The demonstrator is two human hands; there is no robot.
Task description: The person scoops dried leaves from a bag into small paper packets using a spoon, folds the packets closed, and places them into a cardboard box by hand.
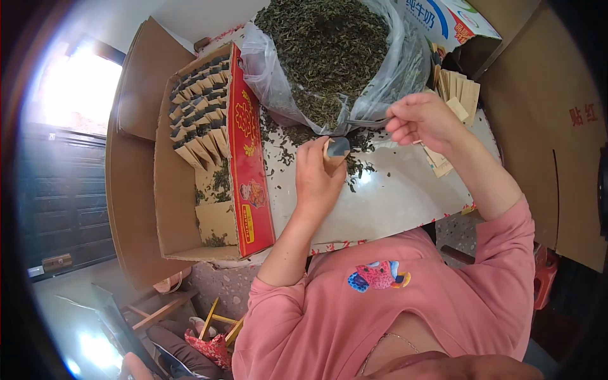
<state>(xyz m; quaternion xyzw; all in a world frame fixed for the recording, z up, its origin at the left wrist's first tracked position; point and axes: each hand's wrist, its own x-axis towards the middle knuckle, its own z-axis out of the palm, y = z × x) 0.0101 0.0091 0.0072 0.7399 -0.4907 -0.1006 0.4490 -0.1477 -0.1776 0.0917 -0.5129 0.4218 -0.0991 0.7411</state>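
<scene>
My left hand (318, 177) is wrapped round a small brown paper packet (334, 158) with a dark, shiny opening facing up, near the table's middle. My right hand (423, 121) pinches the handle of a metal spoon (368, 124), whose other end reaches the lip of a clear plastic bag (269, 75). Dark dried leaves (323, 47) fill the bag. Loose leaves lie on the white table around my left hand. The spoon's bowl is hard to make out against the plastic.
At the left, a red-sided cardboard box (253, 171) holds rows of filled brown packets (201, 107). Flat paper packets (468, 95) lie at the right, behind my right hand. A milk carton box (443, 22) stands behind them. Large cardboard (538, 126) stands at the far right.
</scene>
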